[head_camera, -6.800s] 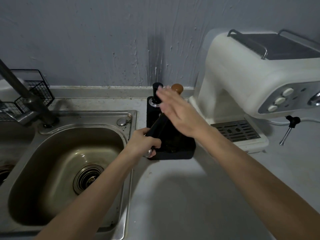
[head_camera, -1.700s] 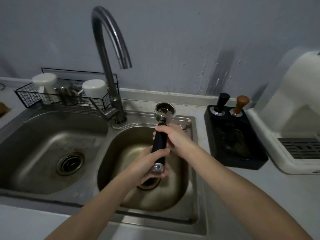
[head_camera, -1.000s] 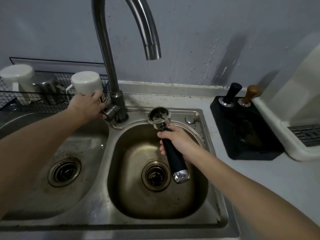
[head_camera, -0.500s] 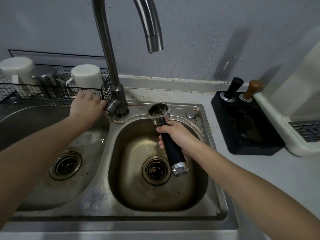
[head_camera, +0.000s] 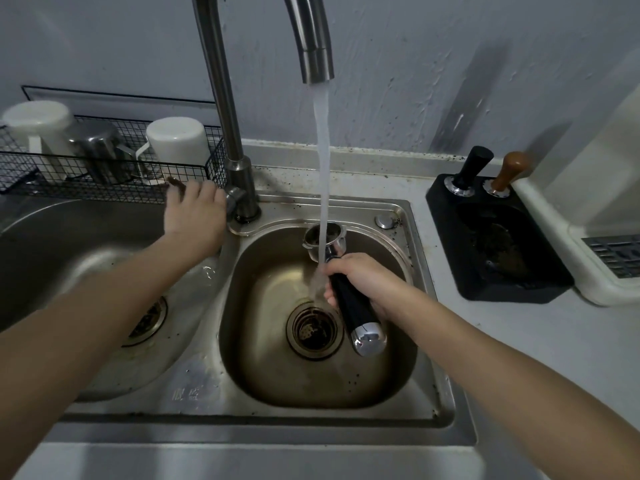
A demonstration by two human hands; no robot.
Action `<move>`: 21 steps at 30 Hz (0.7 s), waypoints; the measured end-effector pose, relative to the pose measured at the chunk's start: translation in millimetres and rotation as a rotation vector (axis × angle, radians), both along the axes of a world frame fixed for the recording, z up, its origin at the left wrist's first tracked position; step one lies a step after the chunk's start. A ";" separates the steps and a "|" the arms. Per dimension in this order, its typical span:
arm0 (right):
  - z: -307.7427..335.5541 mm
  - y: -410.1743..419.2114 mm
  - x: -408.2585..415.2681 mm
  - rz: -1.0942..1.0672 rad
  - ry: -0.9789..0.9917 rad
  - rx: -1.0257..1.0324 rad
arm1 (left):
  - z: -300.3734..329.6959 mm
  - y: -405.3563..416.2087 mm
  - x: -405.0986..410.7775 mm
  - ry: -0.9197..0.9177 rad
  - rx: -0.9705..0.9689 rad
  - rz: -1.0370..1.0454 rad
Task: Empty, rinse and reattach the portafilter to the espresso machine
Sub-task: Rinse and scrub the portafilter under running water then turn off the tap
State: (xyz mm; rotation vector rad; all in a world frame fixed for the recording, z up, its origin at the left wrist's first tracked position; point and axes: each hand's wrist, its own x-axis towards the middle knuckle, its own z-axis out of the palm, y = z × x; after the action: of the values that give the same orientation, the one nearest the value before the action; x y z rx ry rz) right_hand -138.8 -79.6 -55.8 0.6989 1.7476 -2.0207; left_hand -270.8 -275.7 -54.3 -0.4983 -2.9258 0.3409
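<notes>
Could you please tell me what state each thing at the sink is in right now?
Faucet: running, stream falling into the right basin.
Portafilter: basket up, under the stream, held over the right basin.
Right hand: closed on the portafilter's black handle.
Left hand: at the faucet lever.
White mugs: upside down in the wire rack.
Tampers: standing in the black knock box.

- Dim, bluish light is falling over the scene, perhaps from overhead.
- Glare is showing on the faucet [head_camera: 221, 98] and the chrome handle cap [head_camera: 369, 339].
- Motion blur is softening the left hand [head_camera: 195, 216].
- Wide-angle distortion is bending the edges.
</notes>
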 end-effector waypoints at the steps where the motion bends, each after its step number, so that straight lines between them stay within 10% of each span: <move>1: -1.9 0.8 3.0 -0.005 -0.028 0.010 | -2.3 7.2 10.4 -0.044 0.118 -0.016; 11: -5.4 1.5 26.5 0.019 -0.166 -0.079 | -50.3 63.8 104.2 -1.207 1.524 0.099; 21: -7.6 2.8 37.3 0.021 -0.330 -0.416 | -68.6 66.6 117.5 -1.304 1.741 0.125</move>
State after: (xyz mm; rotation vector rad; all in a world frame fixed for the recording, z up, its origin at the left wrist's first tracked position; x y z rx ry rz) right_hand -101.6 -76.8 -63.3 0.8104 1.1011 -2.0248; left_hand -153.3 -209.1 -123.0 -0.1389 -2.4440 -3.0362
